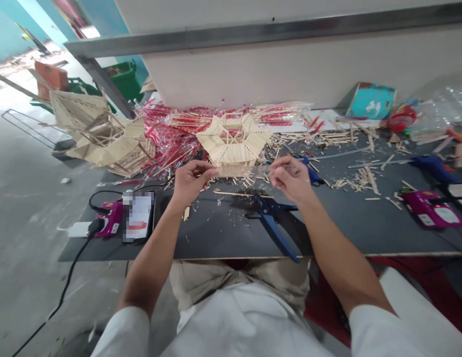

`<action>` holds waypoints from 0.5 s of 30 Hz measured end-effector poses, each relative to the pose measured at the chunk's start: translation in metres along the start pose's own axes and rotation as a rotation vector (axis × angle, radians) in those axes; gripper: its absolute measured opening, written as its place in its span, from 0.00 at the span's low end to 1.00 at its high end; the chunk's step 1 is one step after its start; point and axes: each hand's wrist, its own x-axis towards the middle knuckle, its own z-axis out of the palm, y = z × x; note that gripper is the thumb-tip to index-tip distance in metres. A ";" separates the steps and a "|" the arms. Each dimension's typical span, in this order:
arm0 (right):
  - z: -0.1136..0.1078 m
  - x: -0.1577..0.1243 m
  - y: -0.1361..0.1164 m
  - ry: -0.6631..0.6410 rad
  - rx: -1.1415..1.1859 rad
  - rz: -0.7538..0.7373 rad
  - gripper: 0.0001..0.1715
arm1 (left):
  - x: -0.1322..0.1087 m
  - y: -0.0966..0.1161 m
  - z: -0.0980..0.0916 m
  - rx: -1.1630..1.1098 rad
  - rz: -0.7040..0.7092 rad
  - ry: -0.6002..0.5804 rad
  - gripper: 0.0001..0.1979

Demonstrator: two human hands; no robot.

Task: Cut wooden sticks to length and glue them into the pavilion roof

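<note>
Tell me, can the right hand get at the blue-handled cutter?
Probably yes: the right hand is near the blue-handled cutter with nothing seen between, though the hand may be holding something faint.

Dark tabletop, crowded at the back, barer along the front edge.
Hexagonal stick model stands mid-table amid scattered stick offcuts; red-and-clear plastic wrappers heap behind and left of it. Larger stick model at the far left corner, tilted. Front left: magenta power strip just beside a smartphone, screen lit. Blue-handled cutter lies aslant at centre front, handle reaching the near edge. Right: second magenta power strip, blue glue gun behind it.
</note>
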 end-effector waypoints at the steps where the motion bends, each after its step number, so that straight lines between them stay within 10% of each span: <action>1: -0.002 0.003 0.000 0.070 -0.010 -0.022 0.28 | 0.003 0.004 0.001 0.016 0.018 -0.007 0.11; 15: -0.048 0.014 -0.006 0.258 -0.270 -0.019 0.32 | 0.064 0.079 -0.027 0.151 0.202 0.014 0.12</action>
